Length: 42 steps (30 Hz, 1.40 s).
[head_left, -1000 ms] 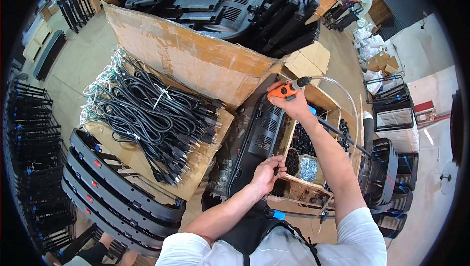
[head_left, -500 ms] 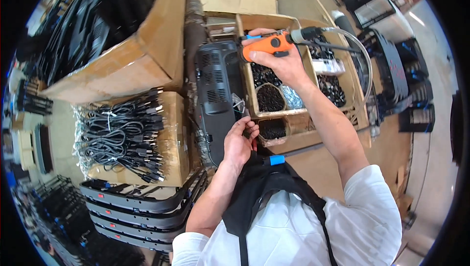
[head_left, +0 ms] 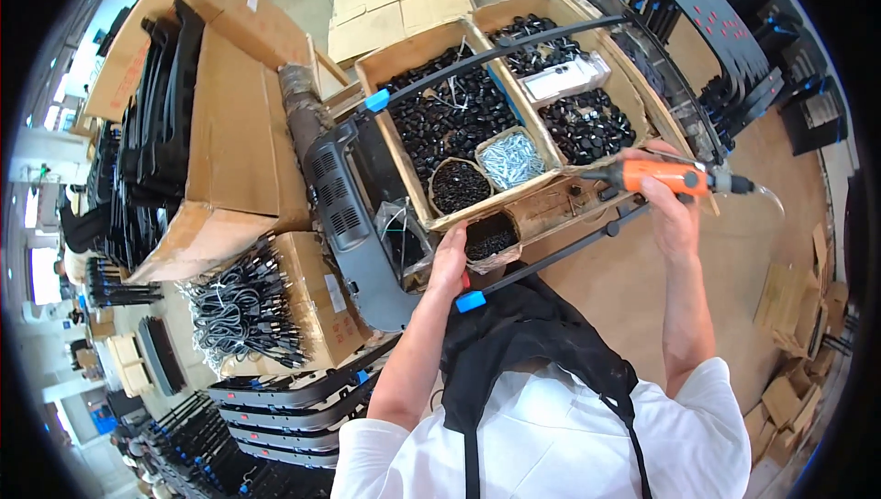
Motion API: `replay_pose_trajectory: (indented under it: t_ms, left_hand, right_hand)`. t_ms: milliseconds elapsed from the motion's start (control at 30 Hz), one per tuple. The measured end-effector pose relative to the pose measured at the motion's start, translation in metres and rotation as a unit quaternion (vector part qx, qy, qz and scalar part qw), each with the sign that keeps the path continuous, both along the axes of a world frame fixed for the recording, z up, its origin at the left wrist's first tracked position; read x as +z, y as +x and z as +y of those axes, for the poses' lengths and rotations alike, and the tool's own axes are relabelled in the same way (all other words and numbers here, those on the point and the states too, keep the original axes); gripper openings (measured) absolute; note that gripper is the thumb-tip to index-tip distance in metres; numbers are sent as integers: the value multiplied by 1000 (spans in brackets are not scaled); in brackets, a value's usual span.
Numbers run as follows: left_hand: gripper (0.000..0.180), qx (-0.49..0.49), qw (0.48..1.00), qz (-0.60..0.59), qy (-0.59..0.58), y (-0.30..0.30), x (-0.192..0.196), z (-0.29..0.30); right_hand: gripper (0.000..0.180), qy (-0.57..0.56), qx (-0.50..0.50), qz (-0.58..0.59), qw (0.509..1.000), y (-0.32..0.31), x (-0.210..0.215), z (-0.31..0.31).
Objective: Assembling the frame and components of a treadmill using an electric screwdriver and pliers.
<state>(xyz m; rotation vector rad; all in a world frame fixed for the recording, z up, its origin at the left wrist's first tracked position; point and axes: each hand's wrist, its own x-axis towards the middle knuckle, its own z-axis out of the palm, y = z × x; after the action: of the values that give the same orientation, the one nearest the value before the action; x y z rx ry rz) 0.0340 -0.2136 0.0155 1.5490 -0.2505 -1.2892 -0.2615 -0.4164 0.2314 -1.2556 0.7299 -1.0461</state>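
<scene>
My right hand (head_left: 676,224) is wrapped round an orange power screwdriver (head_left: 653,176) with a thin clear hose at its rear. Its dark tip points left, above a black bar (head_left: 574,246) of a frame with blue end pieces. My left hand (head_left: 448,265) has its fingers together beside a cardboard cup of small dark screws (head_left: 491,240). A bit of red shows by those fingers; what they hold is partly hidden. Close to that hand lies a long dark grey plastic housing (head_left: 374,274) with vent slots, and a clear plastic bag (head_left: 402,233).
Ahead stands a divided wooden box (head_left: 418,198) holding black plastic parts, dark screws and silver screws (head_left: 512,161). The frame's far bar (head_left: 459,67) crosses it. At left are a carton (head_left: 243,141) of black panels, bundled black cables (head_left: 243,311) and stacked frames (head_left: 294,421).
The screwdriver in my right hand has moved from above the box to the right and nearer me. My left hand has shifted slightly beside the screw cup. The view has turned.
</scene>
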Motion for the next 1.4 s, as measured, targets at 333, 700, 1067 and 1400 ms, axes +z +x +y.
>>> replay_pose_trajectory:
  t_ms: [333, 700, 1067, 1400]
  left_hand:
    - [63, -377, 767, -449, 261, -70, 75, 9]
    - [73, -343, 770, -448, 298, -83, 101, -17]
    - [73, -313, 776, -462, 294, -85, 88, -5]
    - [65, -267, 809, -441, 284, -85, 108, 15]
  right_hand:
    - [50, 320, -175, 8, 931, -212, -168, 29]
    - [32, 550, -112, -128, 817, -122, -405, 16]
    - [42, 570, 247, -76, 780, -27, -400, -9]
    - [24, 137, 579, 331, 733, -1, -90, 32]
